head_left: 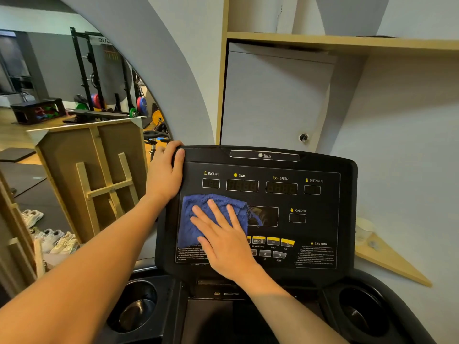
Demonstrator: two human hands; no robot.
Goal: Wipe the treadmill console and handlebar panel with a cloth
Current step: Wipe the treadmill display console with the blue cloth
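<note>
The black treadmill console (310, 202) fills the middle of the head view, with displays labelled INCLINE, TIME, SPEED, DISTANCE and CALORIE. A blue fluffy cloth (198, 214) lies flat on the console's left half. My right hand (221, 239) presses on the cloth with fingers spread and pointing up-left, covering its lower right part and some of the buttons. My left hand (165, 172) grips the console's upper left corner, thumb on the front face. The panel below the console (213, 316) is dark and partly hidden by my right forearm.
Two round cup holders, one left (135, 309) and one right (362, 311), flank the lower panel. A wooden frame (99, 180) stands to the left, with shoes (53, 239) on the floor. A wall with a cabinet door (273, 100) and shelf is right behind the console.
</note>
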